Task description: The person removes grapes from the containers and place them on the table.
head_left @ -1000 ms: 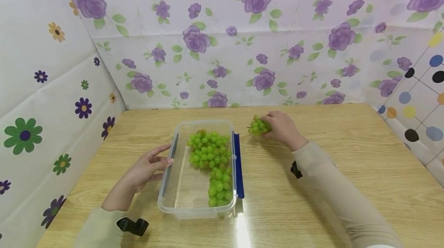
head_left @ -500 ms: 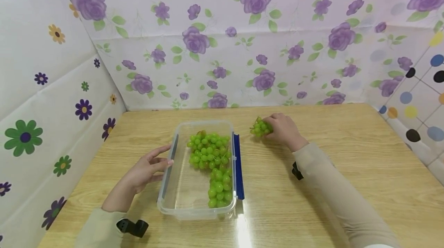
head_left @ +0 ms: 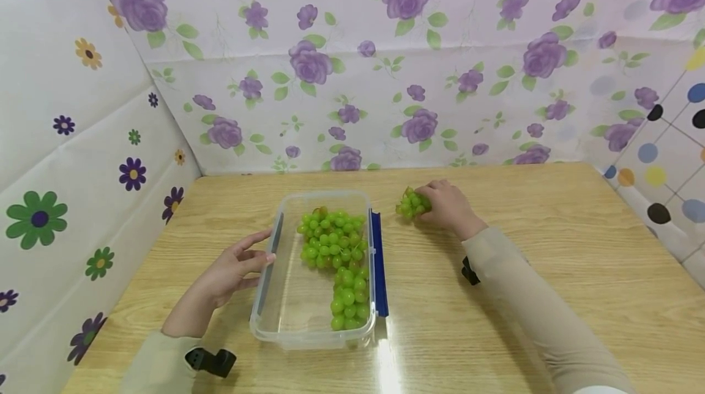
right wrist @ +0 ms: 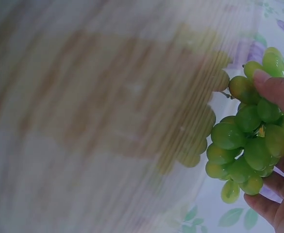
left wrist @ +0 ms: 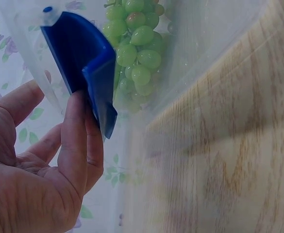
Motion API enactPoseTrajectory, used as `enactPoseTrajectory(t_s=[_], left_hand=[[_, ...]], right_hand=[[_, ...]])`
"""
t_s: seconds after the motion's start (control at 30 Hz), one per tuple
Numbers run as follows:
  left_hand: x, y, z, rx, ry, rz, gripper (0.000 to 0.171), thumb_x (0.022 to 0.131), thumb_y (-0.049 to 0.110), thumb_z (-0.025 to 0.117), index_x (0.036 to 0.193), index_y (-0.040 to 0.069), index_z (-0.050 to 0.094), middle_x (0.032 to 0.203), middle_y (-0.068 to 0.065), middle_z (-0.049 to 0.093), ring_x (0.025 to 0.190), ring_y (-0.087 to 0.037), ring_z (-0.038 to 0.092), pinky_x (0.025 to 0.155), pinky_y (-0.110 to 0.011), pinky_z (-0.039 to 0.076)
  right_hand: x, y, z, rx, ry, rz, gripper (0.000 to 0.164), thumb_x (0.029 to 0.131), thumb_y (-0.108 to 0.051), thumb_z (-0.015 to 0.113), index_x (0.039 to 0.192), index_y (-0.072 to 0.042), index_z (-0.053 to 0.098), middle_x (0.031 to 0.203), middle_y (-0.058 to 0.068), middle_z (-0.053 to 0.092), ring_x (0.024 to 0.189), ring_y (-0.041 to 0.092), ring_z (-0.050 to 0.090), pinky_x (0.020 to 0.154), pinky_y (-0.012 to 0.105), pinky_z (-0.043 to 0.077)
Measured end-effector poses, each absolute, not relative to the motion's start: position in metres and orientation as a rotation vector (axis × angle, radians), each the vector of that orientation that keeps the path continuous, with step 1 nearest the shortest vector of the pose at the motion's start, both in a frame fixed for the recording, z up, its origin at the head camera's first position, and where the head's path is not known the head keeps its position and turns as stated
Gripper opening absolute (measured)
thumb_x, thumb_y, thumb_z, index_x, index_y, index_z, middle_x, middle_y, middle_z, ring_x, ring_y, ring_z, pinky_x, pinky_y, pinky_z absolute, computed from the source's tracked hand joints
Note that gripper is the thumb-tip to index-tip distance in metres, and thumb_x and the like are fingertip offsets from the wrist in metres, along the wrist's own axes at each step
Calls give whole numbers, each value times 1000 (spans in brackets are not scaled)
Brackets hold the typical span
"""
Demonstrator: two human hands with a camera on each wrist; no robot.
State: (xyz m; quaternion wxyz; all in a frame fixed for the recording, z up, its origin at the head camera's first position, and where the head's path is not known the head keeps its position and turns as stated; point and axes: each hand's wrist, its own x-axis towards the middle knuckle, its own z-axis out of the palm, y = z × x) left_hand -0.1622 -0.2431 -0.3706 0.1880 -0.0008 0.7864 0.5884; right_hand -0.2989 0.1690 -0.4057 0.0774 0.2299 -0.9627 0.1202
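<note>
A clear plastic container [head_left: 297,296] without a lid on it stands on the table, left of centre. Inside lie bunches of green grapes [head_left: 333,247], toward its far end and right side. My left hand [head_left: 237,268] holds the container's left side, thumb at the rim and fingers outside. In the left wrist view those fingers touch a blue latch flap [left wrist: 91,63]. To the right of the container, near the table's back, my right hand [head_left: 448,207] grips a small bunch of green grapes [right wrist: 251,138] between thumb and fingers. Whether this bunch touches the table is unclear.
Another blue latch flap [head_left: 379,265] hangs out along the container's right side. The wooden table [head_left: 496,333] meets a flowered cloth wall [head_left: 358,106] at the back. More patterned cloth walls stand at left and right.
The right hand has shifted the grape bunch very slightly to the right, and its stem no longer sticks out at the left. The left hand and the container have stayed in place.
</note>
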Motion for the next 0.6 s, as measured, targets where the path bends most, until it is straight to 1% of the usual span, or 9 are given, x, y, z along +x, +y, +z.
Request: enactPoseTrajectory(t_s=[0.13, 0.33, 0.6], left_hand=[[-162, -244, -370, 2, 2213, 1652, 70, 96, 27, 57, 153, 15, 19, 134, -23, 43, 116, -28, 52, 96, -49, 45], [-162, -244, -371, 3, 2214, 1651, 70, 96, 27, 58, 153, 15, 19, 134, -22, 44, 116, -28, 52, 96, -49, 45], [-163, -244, -372, 3, 2209, 1654, 70, 96, 27, 57, 153, 15, 19, 135, -23, 43, 116, -28, 52, 95, -48, 45]], right_hand=[[-299, 170, -405, 675, -2911, 413, 59, 73, -25, 83, 123, -2, 61, 120, 20, 60, 111, 36, 53, 95, 51, 43], [-297, 172, -403, 671, -2922, 509, 60, 74, -23, 81, 125, -2, 59, 126, 22, 57, 117, 39, 50, 99, 53, 40], [-299, 176, -406, 658, -2941, 552, 63, 76, -25, 81, 129, -2, 56, 130, 23, 53, 121, 40, 47, 100, 54, 39]])
